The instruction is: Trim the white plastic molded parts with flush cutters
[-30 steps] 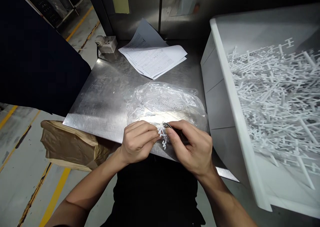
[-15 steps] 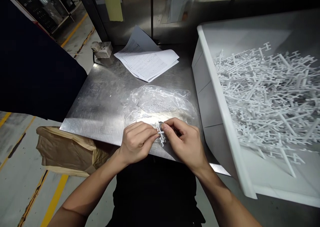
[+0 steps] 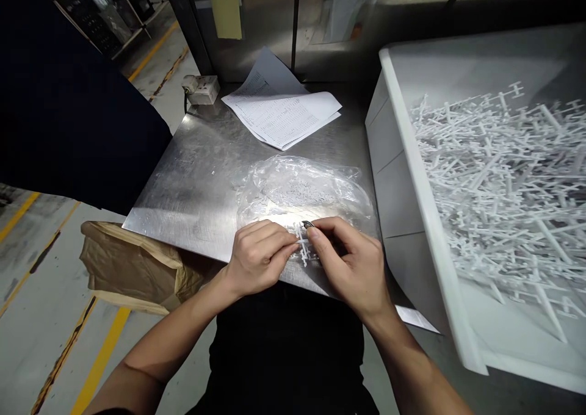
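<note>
The person's left hand (image 3: 260, 256) pinches a small white branched piece (image 3: 303, 244) between thumb and fingers, above the near edge of the steel table (image 3: 192, 183). The right hand (image 3: 354, 259) is closed around a small dark tool (image 3: 307, 224), its tip at the upper end of the piece; what kind of tool it is cannot be told. Because tip and fingertips work so close together, a slip could nick the left fingers or snap a thin arm of the piece. A loose pinch could let it drop over the table edge, or any small bit broken off could fly away.

Just beyond, the crumpled clear plastic bag (image 3: 311, 183) lies with dark specks showing on or in it; white bits falling there could be hard to pick out among its folds. To the left, the open brown paper bag (image 3: 132, 268) sits below the table edge and could catch a stray piece. The white bin (image 3: 414, 177) at the right holds a tangled heap of white branched pieces (image 3: 499, 183), so pulling at one could drag others out. Farther back, the printed sheets (image 3: 293, 116) lie curled and could slide if bumped.
</note>
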Tool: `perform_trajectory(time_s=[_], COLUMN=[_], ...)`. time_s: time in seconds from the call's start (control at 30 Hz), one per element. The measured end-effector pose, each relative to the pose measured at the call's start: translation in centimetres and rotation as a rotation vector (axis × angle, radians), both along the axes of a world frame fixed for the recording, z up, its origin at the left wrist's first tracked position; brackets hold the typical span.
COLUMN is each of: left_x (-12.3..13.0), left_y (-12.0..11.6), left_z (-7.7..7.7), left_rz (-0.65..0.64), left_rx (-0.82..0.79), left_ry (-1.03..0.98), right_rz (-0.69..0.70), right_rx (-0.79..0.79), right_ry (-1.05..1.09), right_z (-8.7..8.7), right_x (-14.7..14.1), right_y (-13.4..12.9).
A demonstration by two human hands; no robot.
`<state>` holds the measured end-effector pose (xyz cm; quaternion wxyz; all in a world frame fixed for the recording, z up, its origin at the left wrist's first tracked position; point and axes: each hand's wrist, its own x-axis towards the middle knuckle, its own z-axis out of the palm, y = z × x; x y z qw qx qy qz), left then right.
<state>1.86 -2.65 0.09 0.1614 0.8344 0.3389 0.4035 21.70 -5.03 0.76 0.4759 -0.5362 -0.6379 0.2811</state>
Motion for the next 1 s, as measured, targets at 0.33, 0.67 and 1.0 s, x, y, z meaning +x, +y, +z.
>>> perform_trajectory(time_s=[0.33,0.67,1.0], left_x=[-0.05,-0.03,0.02], left_y=[-0.09,-0.13,-0.33], left_z=[-0.08,0.04,-0.12], left_rz=[0.004,0.012,0.030], left_rx=[0.033,0.056,0.123], left_ry=[0.030,0.052,0.102], right_rz=[0.073,0.098,0.096], right_rx=[0.138,0.171,0.184], right_ry=[-0.042,-0.054,-0.084], right_z=[0.07,0.27,0.26], right_x=[-0.12,-0.04,-0.05], right_y=[-0.30,-0.44,-0.42])
